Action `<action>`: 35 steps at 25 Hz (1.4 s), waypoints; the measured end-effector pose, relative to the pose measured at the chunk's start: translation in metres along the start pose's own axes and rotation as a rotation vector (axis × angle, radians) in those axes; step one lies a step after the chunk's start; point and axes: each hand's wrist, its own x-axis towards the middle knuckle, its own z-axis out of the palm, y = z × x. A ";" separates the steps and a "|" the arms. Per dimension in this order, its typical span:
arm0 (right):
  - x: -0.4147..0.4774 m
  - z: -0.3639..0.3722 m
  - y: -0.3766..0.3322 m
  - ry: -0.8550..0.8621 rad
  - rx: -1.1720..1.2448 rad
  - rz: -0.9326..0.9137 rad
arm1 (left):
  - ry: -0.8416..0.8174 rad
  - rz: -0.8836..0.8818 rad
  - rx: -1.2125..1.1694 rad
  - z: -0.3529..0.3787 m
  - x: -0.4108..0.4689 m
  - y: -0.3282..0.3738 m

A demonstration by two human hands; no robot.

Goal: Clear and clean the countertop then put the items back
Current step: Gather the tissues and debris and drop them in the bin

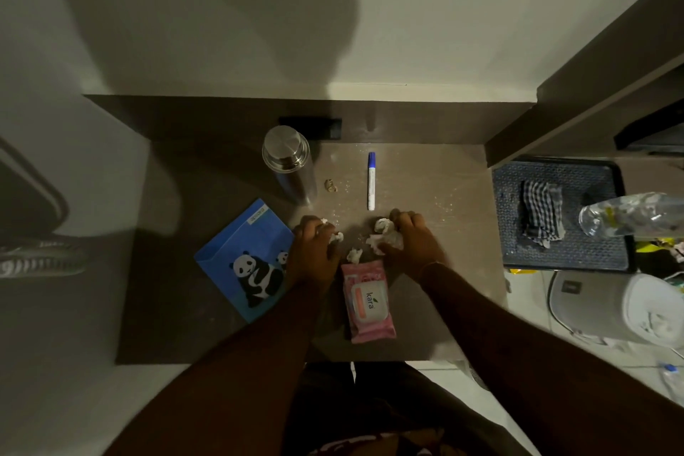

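On the brown countertop (436, 233) my left hand (312, 252) is closed on small white crumpled tissue scraps (335, 236). My right hand (414, 242) grips a bigger wad of crumpled tissue (385, 231). One loose tissue ball (354, 255) lies between the hands. Just below them lies a pink wet-wipes pack (367, 304). A blue panda notebook (246, 259) lies at the left, partly under my left forearm. A steel bottle (290, 163) stands behind, with a white marker with a blue cap (371, 181) to its right. A small brown scrap (330, 185) and white crumbs lie between them.
A dark tray (518, 255) at the right holds a checked cloth (542, 211). A clear plastic bottle (629, 215) lies over its right edge. A white appliance (610, 307) sits below it. A dark shelf (592, 92) juts out at the upper right. The wall stands behind.
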 end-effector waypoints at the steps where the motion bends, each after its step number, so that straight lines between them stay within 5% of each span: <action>1: 0.003 -0.002 0.001 0.002 0.016 0.003 | -0.004 -0.035 -0.026 -0.001 0.001 0.002; 6: 0.013 -0.009 0.009 0.069 0.168 0.033 | -0.019 -0.027 -0.074 -0.004 0.008 0.002; 11: 0.012 -0.016 0.005 0.180 0.632 0.194 | -0.004 0.028 -0.176 -0.004 0.010 0.017; 15: 0.010 -0.018 -0.003 0.074 0.879 0.205 | -0.318 0.035 -0.062 0.008 0.020 0.034; 18: 0.014 -0.021 -0.016 -0.001 0.972 0.222 | -0.262 -0.030 0.015 0.011 0.022 0.044; 20: 0.021 -0.022 -0.026 -0.053 1.012 0.227 | -0.391 -0.062 0.014 0.009 0.031 0.049; 23: 0.035 -0.023 -0.044 -0.083 0.954 0.206 | -0.505 -0.127 -0.013 0.006 0.042 0.049; 28: 0.068 -0.016 -0.086 -0.010 0.603 -0.036 | -0.231 -0.194 -0.007 0.016 0.020 0.026; 35: 0.103 -0.002 -0.116 -0.156 -0.073 -0.239 | -0.030 -0.243 -0.069 -0.003 0.012 -0.006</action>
